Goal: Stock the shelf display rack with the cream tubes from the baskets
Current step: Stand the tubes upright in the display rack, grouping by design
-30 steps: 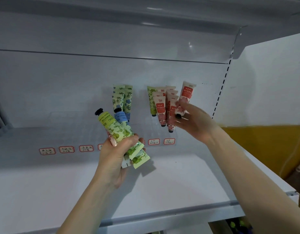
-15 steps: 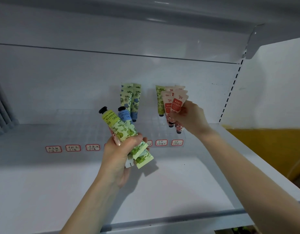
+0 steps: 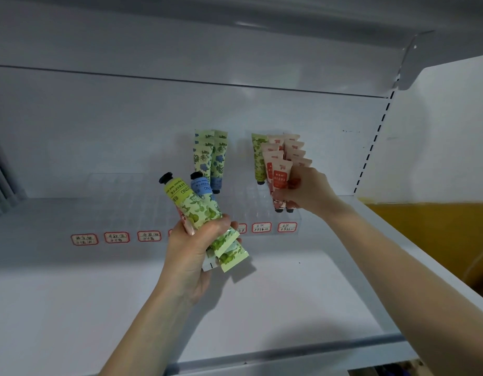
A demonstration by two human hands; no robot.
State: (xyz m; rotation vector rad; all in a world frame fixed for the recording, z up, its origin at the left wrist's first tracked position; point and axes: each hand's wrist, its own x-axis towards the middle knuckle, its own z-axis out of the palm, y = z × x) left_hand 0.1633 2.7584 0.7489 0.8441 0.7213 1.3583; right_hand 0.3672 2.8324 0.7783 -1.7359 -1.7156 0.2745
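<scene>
Right grip (image 3: 313, 194) pinched a pink tube (image 3: 281, 172) into the rack (image 3: 251, 204) at two o'clock; left grip (image 3: 191, 251) held spare tubes (image 3: 199, 213) ready.

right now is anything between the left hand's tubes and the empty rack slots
Nothing visible does: the left hand grips the tubes before bare slots of the clear rack; the right hand is aside at the pink tubes.

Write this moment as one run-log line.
left hand: holds spare tubes | right hand: grips pink tube in rack | stage: seating tube, rack partly stocked
</scene>
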